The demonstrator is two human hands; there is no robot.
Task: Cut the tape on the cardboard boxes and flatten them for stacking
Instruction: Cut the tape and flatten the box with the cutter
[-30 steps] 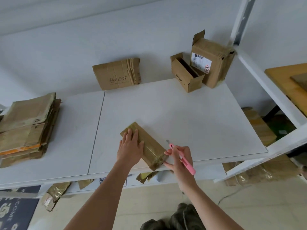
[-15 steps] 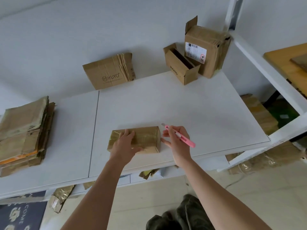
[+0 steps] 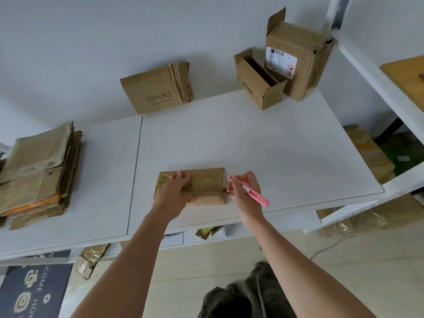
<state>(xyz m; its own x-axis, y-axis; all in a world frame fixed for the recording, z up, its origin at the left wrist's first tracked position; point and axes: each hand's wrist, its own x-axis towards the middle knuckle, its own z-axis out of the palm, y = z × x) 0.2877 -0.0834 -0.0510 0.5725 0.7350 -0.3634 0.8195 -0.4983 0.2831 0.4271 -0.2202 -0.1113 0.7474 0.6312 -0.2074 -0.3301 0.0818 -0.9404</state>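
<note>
A small taped cardboard box (image 3: 206,183) lies lengthwise near the front of the white table (image 3: 263,152). My left hand (image 3: 173,193) lies over the box's left part, fingers spread across its top and thumb at its front side. My right hand (image 3: 245,191) grips a pink box cutter (image 3: 249,191) like a pen. The cutter's tip touches the box's upper right corner.
A stack of flattened cardboard (image 3: 37,173) lies at the table's left. A flat HUYO box (image 3: 158,88) leans on the wall. An open small box (image 3: 259,80) and a taller labelled box (image 3: 296,60) stand at the back right. Cardboard scraps (image 3: 91,258) lie on the floor beneath.
The box was turned from diagonal to lengthwise along the table edge. My right hand moved the cutter's tip down to the box's right end. The left hand stayed on the box.
</note>
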